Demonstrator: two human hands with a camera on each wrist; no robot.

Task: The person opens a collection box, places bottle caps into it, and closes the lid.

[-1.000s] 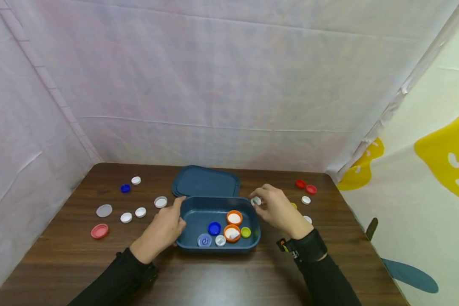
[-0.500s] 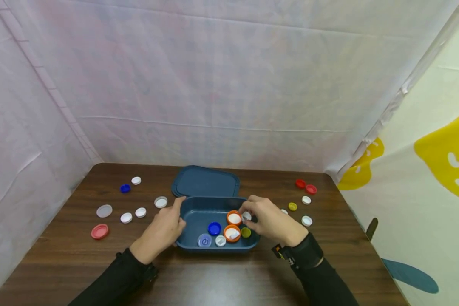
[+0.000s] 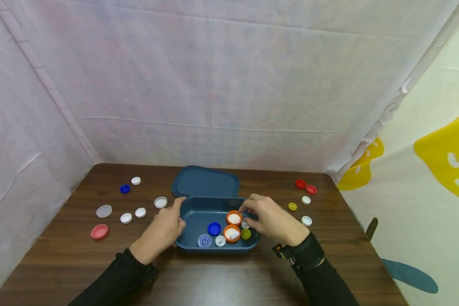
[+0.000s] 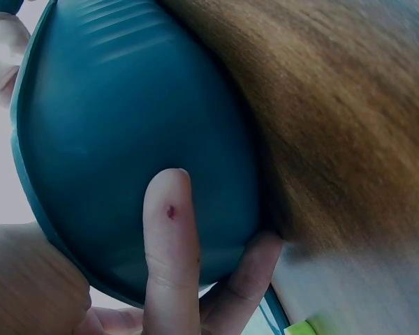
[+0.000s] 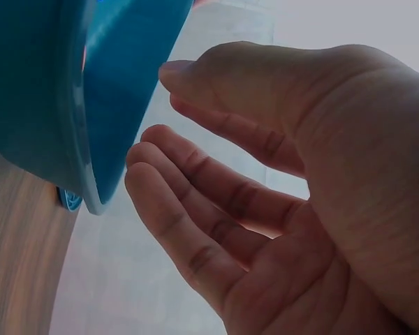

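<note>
A dark blue rectangular box (image 3: 218, 250) holds several plastic bottle caps: two orange ones with white insides, a blue cap (image 3: 214, 228), a yellow-green cap (image 3: 246, 234) and others. My left hand (image 3: 162, 229) grips the box's left end; in the left wrist view its fingers (image 4: 171, 244) lie against the outer wall. Over the right end of the box is my right hand (image 3: 271, 216), thumb and fingers parted. A white cap (image 3: 245, 223) sits just below its fingertips, beside the upper orange cap (image 3: 234, 218). The right wrist view shows nothing between thumb and fingers.
A matching blue lid (image 3: 206, 180) lies behind the box. Scattered on the wooden table (image 3: 199, 280) to the left are white, blue and pink caps, such as a pink cap (image 3: 99, 231). Red, yellow and white caps lie to the right, including a red cap (image 3: 311, 189).
My right hand has moved left from beside the box to over its right end, carrying a white cap, and has let it go there. The left hand has stayed at the box's left end.
</note>
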